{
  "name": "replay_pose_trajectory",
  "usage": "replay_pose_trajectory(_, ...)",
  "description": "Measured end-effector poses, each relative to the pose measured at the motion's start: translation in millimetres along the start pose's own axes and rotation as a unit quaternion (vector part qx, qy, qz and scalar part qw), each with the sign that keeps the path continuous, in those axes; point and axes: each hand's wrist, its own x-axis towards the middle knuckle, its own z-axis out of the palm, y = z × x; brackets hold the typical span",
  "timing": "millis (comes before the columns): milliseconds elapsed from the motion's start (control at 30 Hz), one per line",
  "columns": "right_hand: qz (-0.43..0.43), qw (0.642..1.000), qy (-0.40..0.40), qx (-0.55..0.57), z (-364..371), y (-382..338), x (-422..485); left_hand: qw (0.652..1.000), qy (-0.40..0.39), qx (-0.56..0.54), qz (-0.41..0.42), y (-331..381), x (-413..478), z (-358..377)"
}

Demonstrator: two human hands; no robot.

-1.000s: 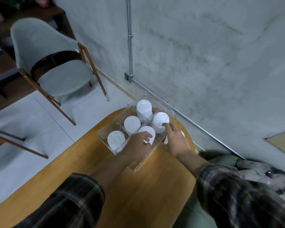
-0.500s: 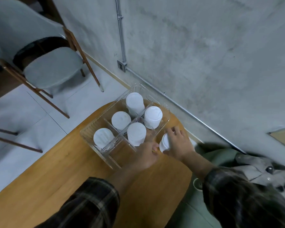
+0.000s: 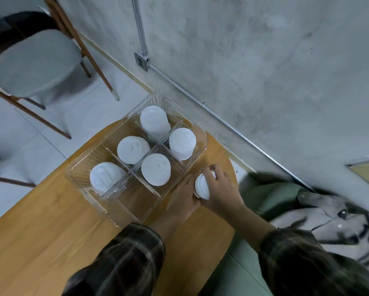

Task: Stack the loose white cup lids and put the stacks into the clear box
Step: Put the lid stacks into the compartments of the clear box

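At the far left we see a grey chair [image 3: 34, 60] on the tiled floor. To its right, on the wooden table [image 3: 51, 242], stands the clear box [image 3: 84, 165], and we count five stacks of white lids [image 3: 155, 171] upright in its compartments. Just beside the box's right wall we find the left hand [image 3: 184, 199], close against a sixth stack [image 3: 201, 186] that stands on the table outside the box. We cannot tell whether its fingers curl round it. The right hand [image 3: 222, 191] grips that stack from the right, fingers bent over its top.
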Motion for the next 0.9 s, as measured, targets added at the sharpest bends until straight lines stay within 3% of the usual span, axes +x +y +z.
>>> replay_pose_trajectory(500, -0.032, 0.998, 0.028, 0.036, -7.3, -0.7, -24.3, 0.992, 0.084, -0.002, 0.090, 1.6, -25.3, -8.1)
replay_pose_trajectory(900, -0.070, 0.994, 0.071, 0.044, -53.7, -75.4, -67.0, 0.982, 0.112, 0.063, 0.141, 0.0, -86.5, -92.2)
